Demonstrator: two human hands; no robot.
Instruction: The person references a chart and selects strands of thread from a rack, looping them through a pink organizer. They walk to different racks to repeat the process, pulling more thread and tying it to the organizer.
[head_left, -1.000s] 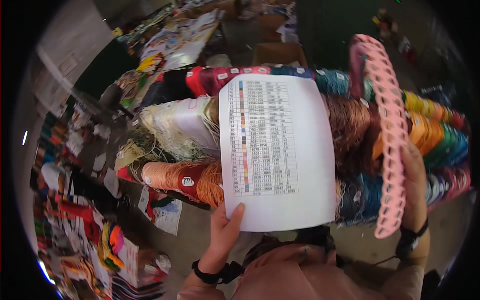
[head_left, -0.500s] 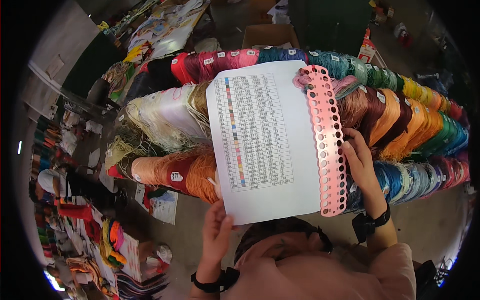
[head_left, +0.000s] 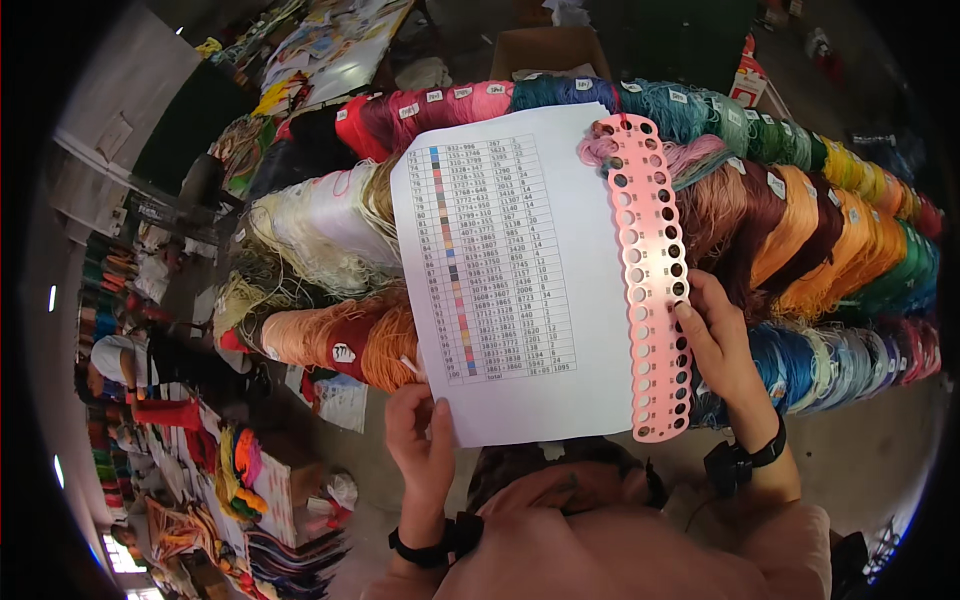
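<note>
Centre frame, your left hand (head_left: pixel 420 437) pinches the sheet (head_left: pixel 590 260); your right hand (head_left: pixel 716 335) grips the card (head_left: pixel 655 285) over it; seemingly lining both up; the next move wants steadiness.

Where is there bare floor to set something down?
Bare floor shows between the left hand and the white plastic bag, and right of the right hand, below the blue thread skeins. Crowded: the thread rows behind the printed sheet and pink perforated strip.

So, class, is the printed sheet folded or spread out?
Spread out: the printed sheet faces up, its printed rows uncovered, with no fold visible across them.
</note>
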